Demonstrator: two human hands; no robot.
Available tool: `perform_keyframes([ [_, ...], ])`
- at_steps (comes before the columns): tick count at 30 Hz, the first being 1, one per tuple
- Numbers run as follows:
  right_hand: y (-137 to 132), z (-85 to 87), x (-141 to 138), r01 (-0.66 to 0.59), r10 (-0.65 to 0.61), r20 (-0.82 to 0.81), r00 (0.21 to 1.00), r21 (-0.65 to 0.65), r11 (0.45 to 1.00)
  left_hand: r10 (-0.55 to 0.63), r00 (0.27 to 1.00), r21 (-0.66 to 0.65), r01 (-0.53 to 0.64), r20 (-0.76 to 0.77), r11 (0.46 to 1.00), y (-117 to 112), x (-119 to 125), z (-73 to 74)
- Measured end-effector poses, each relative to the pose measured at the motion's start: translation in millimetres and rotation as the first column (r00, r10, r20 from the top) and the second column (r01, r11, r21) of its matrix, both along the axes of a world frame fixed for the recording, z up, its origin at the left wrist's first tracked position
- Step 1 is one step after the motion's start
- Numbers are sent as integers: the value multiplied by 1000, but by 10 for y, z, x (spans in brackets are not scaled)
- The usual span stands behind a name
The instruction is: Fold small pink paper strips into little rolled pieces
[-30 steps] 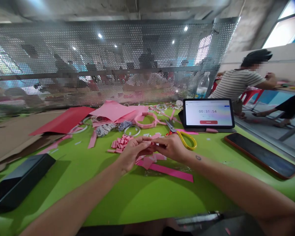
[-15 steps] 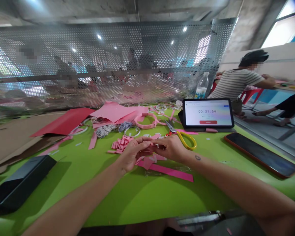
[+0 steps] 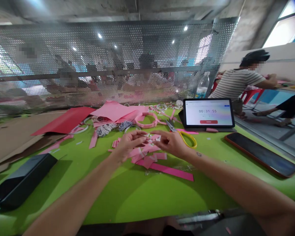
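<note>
Fingers (image 3: 139, 141) over pink scraps (image 3: 160, 156), left hand (image 3: 127, 144) part-hiding paper rolls (image 3: 115, 143), scissors (image 3: 187, 134) nearby

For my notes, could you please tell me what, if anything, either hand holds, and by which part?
It cannot be told: the left hand and right hand hide any piece within.
</note>
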State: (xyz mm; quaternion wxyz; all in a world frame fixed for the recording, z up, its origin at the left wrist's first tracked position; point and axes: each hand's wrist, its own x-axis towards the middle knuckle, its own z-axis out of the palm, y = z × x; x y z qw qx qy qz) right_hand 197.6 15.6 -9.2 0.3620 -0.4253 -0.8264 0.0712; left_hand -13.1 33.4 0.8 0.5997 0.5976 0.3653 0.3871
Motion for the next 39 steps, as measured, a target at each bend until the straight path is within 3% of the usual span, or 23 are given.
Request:
perform_keyframes([
  [3,94,16,79,92,-92,25,995,-26,995,193,932,328,-87,-306,941,105,-212,155],
  [6,164,-2,136,163,-161,152,975,-1,987,462,692,610,-40,-554,791,185,-400,238],
  [9,176,-36,141,189,-188,327,926,29,982,571,450,684,132,-686,717,257,-515,224],
  [13,133,-66,102,137,-143,467,873,47,989,580,237,626,249,-780,739,326,-579,160],
  [19,52,-18,53,48,-35,627,778,-3,999,591,176,616,283,-787,736,244,-490,182],
  [23,19,30,19,80,-43,714,699,-18,997,612,87,610,269,-786,745,196,-430,203],
  [27,9,36,10,60,-50,725,687,12,998,618,41,604,270,-785,750,237,-462,188],
  [30,13,30,21,75,-95,677,730,59,995,630,41,617,260,-775,742,252,-477,201],
  [32,22,24,30,117,-146,632,761,87,989,647,100,649,251,-755,718,229,-451,218],
  [34,34,13,36,158,-195,593,782,114,981,649,241,692,227,-721,685,187,-393,214],
  [36,41,0,40,179,-228,560,796,142,974,593,449,717,176,-668,675,143,-311,169],
  [39,29,-7,52,148,-236,504,831,209,967,417,731,671,74,-540,738,93,-172,48],
])
